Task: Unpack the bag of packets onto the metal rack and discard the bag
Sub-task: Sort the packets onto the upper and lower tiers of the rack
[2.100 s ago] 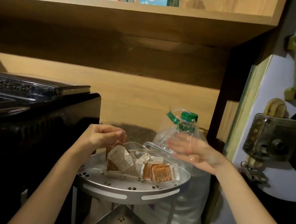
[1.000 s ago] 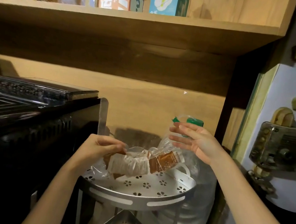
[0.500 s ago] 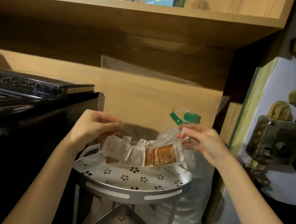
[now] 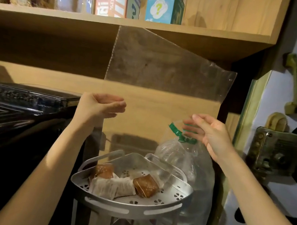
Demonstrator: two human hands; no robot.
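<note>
With the packets (image 4: pixel 123 183) tipped onto the metal rack (image 4: pixel 131 207), left hand (image 4: pixel 99 106) and right hand (image 4: pixel 211 133) pinch the upturned clear bag (image 4: pixel 168 67) by its lower corners, emptied, apparently ready for discarding.

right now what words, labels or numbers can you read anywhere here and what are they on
"Blind Box", above a yellow "?": blue box on the top shelf.
"好" and "100%", in large white print: red box beside it; its other characters are cut off by the shelf edge.
"?": dark side panel of the red box.
Print on the packets on the metal rack: too small and blurred to read.
Green cap of the water bottle: no legible text.
</note>
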